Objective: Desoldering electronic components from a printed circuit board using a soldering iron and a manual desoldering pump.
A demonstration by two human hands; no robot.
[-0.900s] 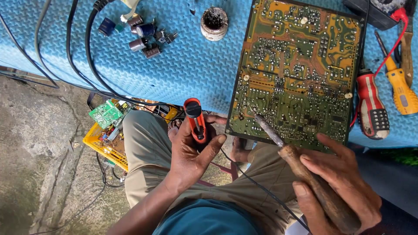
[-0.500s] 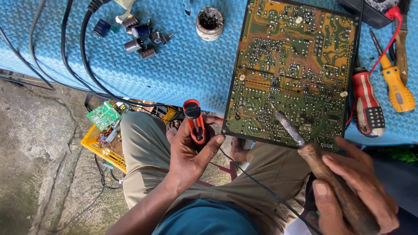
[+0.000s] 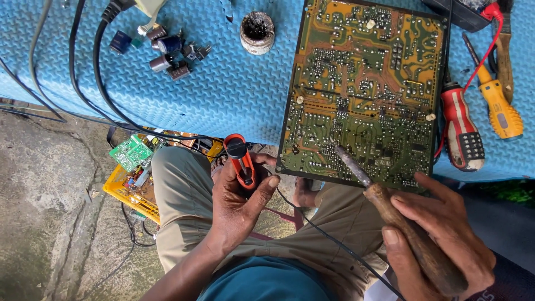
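Blue matting [image 3: 223, 95] covered the worktop, where the right hand [image 3: 446, 234] gripped an iron [image 3: 390, 217] touching the board [image 3: 362, 83] while the left hand [image 3: 239, 195] clutched an orange tool [image 3: 241, 161].

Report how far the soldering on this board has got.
Done: loose capacitors lie pulled on the blue mat. In hand: the right hand holds the soldering iron, tip on the board; the left hand grips an orange tool. Left: cannot tell which joints remain.
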